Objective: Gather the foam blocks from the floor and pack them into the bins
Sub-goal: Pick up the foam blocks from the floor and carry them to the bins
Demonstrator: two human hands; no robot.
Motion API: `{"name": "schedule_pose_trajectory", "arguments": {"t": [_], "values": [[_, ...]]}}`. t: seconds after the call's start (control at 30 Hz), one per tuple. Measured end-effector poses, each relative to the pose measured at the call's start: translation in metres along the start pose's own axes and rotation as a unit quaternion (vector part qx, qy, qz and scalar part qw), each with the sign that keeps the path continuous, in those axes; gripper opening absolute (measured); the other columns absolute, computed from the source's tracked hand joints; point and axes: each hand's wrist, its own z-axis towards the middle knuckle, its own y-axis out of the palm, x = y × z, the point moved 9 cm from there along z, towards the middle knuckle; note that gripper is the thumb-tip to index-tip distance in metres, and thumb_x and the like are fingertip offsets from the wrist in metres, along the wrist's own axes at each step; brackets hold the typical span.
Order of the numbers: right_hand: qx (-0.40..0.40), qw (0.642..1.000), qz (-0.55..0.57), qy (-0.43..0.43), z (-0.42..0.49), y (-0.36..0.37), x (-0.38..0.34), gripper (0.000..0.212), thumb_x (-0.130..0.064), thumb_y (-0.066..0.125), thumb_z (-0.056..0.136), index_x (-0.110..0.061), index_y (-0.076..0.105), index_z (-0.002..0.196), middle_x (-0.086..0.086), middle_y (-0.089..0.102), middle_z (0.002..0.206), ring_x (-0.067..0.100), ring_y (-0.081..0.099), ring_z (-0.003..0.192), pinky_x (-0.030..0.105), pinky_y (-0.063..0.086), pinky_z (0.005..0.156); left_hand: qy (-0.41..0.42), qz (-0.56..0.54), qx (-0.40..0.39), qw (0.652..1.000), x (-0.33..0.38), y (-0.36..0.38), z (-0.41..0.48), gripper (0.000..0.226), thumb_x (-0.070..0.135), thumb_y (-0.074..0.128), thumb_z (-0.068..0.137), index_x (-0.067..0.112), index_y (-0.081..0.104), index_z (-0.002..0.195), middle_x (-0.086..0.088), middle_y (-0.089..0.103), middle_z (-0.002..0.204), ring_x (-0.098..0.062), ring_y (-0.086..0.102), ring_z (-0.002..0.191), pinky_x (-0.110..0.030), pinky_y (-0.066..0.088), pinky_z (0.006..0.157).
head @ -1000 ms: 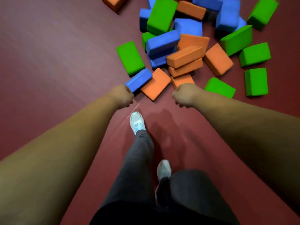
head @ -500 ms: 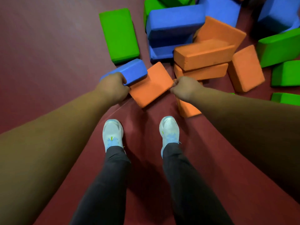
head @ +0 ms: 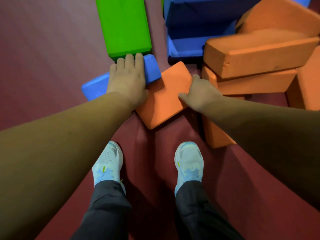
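Pickup stage: left hand (head: 127, 78) wraps the blue block (head: 152, 70); right hand (head: 199, 94) pinches the orange block (head: 162, 101); next up, probably lifting both off the floor (head: 52, 66); no bin visible.

The left hand (head: 128, 78) clasped the blue block (head: 152, 70) at eleven o'clock; the right hand (head: 200, 94) pinched the orange block (head: 164, 99) at twelve o'clock, shoes (head: 108, 163) at six.
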Motion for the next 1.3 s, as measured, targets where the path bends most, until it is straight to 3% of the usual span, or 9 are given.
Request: {"name": "schedule_pose_trajectory", "arguments": {"t": [0.13, 0.33, 0.47, 0.6, 0.83, 0.9, 1.0, 1.17, 1.3], "values": [[-0.035, 0.998, 0.017, 0.041, 0.017, 0.003, -0.006, 0.093, -0.059, 0.064, 0.093, 0.007, 0.032, 0.15, 0.023, 0.054, 0.141, 0.039, 0.062, 0.12, 0.045, 0.051, 0.1, -0.003, -0.023, 0.021, 0.999, -0.011, -0.006, 0.016, 0.081, 0.041, 0.08, 0.075, 0.007, 0.042, 0.138, -0.019, 0.051, 0.129, -0.041, 0.052, 0.114, -0.051, 0.042, 0.09], [-0.043, 0.996, 0.016, 0.078, 0.019, -0.002, -0.016, 0.11, -0.06, 0.077, 0.082, 0.006, 0.025, 0.153, 0.022, 0.048, 0.15, 0.038, 0.051, 0.135, 0.041, 0.044, 0.105, -0.005, -0.101, 0.034, 0.994, -0.038, -0.027, 0.004, 0.074, 0.043, 0.076, 0.07, 0.005, 0.046, 0.126, -0.02, 0.047, 0.125, -0.042, 0.05, 0.11, -0.054, 0.045, 0.087], [-0.055, 0.996, -0.003, 0.075, 0.016, 0.002, -0.029, 0.095, -0.06, 0.081, 0.076, 0.0, 0.047, 0.141, 0.022, 0.053, 0.143, 0.039, 0.056, 0.128, 0.04, 0.048, 0.1, -0.052, -0.184, 0.071, 0.979, -0.078, -0.039, -0.024, 0.08, 0.062, 0.066, 0.074, 0.002, 0.047, 0.124, -0.02, 0.047, 0.121, -0.041, 0.048, 0.108, -0.054, 0.045, 0.089], [-0.091, 0.993, 0.037, 0.06, 0.005, 0.017, -0.054, 0.05, -0.054, 0.078, 0.079, -0.009, 0.069, 0.101, 0.019, 0.068, 0.121, 0.034, 0.065, 0.101, 0.033, 0.043, 0.075, -0.104, -0.216, 0.093, 0.966, -0.116, -0.043, -0.058, 0.079, 0.06, 0.069, 0.077, 0.004, 0.048, 0.127, -0.018, 0.051, 0.122, -0.039, 0.051, 0.111, -0.053, 0.046, 0.091], [-0.131, 0.98, 0.13, 0.068, -0.022, 0.05, -0.106, 0.062, -0.046, 0.079, 0.082, -0.004, 0.065, 0.125, 0.014, 0.067, 0.121, 0.031, 0.067, 0.103, 0.034, 0.052, 0.083, -0.115, -0.251, 0.125, 0.953, -0.151, -0.056, -0.099, 0.102, 0.036, 0.078, 0.075, 0.022, 0.025, 0.161, -0.012, 0.032, 0.153, -0.039, 0.058, 0.112, -0.046, 0.052, 0.078], [-0.117, 0.98, 0.144, 0.067, -0.027, 0.051, -0.118, 0.062, -0.049, 0.083, 0.075, -0.006, 0.065, 0.117, 0.014, 0.068, 0.112, 0.03, 0.067, 0.093, 0.032, 0.048, 0.07, -0.118, -0.242, 0.127, 0.955, -0.159, -0.057, -0.108, 0.091, 0.032, 0.076, 0.074, 0.03, 0.034, 0.155, -0.012, 0.035, 0.149, -0.041, 0.06, 0.108, -0.047, 0.056, 0.079], [-0.082, 0.983, 0.155, 0.061, -0.033, 0.043, -0.131, 0.076, -0.059, 0.088, 0.055, -0.01, 0.061, 0.106, 0.013, 0.068, 0.103, 0.027, 0.064, 0.082, 0.029, 0.042, 0.058, -0.133, -0.222, 0.141, 0.956, -0.171, -0.057, -0.12, 0.072, 0.031, 0.071, 0.069, 0.014, 0.048, 0.135, -0.015, 0.045, 0.134, -0.039, 0.055, 0.11, -0.052, 0.052, 0.087], [-0.112, 0.993, 0.043, 0.021, -0.059, 0.023, -0.166, 0.076, -0.064, 0.086, 0.062, -0.006, 0.07, 0.109, 0.015, 0.071, 0.107, 0.033, 0.068, 0.095, 0.038, 0.056, 0.078, -0.205, -0.19, 0.086, 0.956, -0.201, -0.056, -0.144, 0.071, 0.036, 0.079, 0.072, 0.004, 0.047, 0.126, -0.017, 0.051, 0.126, -0.042, 0.052, 0.11, -0.05, 0.044, 0.087], [-0.062, 0.996, -0.065, -0.015, -0.091, -0.008, -0.203, 0.104, -0.065, 0.087, 0.058, -0.006, 0.052, 0.135, 0.023, 0.057, 0.133, 0.04, 0.06, 0.118, 0.04, 0.052, 0.09, -0.245, -0.211, 0.007, 0.946, -0.229, -0.057, -0.182, 0.079, 0.043, 0.083, 0.073, 0.005, 0.047, 0.131, -0.017, 0.043, 0.132, -0.042, 0.05, 0.114, -0.052, 0.051, 0.09]]}}
